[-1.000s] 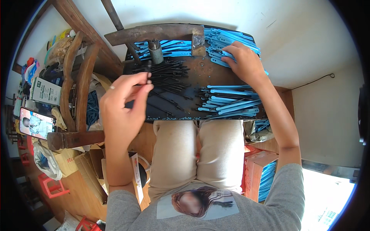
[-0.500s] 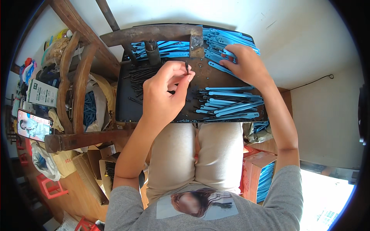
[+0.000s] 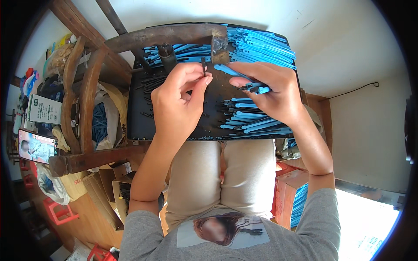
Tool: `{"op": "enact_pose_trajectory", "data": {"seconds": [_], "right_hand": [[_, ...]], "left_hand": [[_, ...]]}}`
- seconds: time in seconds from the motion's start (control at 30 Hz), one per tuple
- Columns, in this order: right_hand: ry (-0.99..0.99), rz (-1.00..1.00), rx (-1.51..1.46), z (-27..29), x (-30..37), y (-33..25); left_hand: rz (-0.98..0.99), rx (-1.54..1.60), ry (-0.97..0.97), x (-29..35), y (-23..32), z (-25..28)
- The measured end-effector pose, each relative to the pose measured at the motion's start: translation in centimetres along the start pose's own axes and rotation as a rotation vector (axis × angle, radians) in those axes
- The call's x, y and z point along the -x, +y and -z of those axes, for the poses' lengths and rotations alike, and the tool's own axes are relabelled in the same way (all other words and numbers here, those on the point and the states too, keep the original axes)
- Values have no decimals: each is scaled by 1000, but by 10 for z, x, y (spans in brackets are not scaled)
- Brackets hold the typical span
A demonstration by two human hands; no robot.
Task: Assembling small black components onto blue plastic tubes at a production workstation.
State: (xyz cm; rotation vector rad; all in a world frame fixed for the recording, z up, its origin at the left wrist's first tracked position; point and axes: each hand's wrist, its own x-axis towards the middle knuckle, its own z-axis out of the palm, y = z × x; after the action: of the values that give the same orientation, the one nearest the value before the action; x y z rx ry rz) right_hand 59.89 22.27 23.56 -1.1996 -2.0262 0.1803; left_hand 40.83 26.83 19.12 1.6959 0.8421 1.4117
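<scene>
Left hand [image 3: 180, 102] is pinching a small black pin [image 3: 203, 66] upright between thumb and fingertips, over the black tray [image 3: 139, 126]. Right hand [image 3: 272, 89] is gripping a blue plastic strip [image 3: 257, 88], fingers curled around it, just beside the pin. More blue strips [image 3: 261, 43] are lying heaped at the tray's far edge. Loose black pins [image 3: 152, 82] are lying on the tray's left part. A white box with a green label [image 3: 43, 109] is sitting far left. A brown cardboard box [image 3: 289, 191] of blue strips is standing beside the right thigh.
</scene>
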Motion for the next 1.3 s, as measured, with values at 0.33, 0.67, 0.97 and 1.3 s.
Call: {"op": "enact_pose_trajectory", "data": {"seconds": [0.33, 0.67, 0.97, 1.3], "right_hand": [[11, -12, 37, -7, -7, 2], [30, 15, 39, -10, -6, 7], [56, -115, -12, -11, -7, -20], [120, -276, -314, 4, 6, -46]], "left_hand": [[-42, -19, 9, -4, -5, -4], [-99, -5, 17, -5, -11, -5], [-104, 55, 18, 1, -8, 1], [-265, -267, -441, 28, 33, 8]]}}
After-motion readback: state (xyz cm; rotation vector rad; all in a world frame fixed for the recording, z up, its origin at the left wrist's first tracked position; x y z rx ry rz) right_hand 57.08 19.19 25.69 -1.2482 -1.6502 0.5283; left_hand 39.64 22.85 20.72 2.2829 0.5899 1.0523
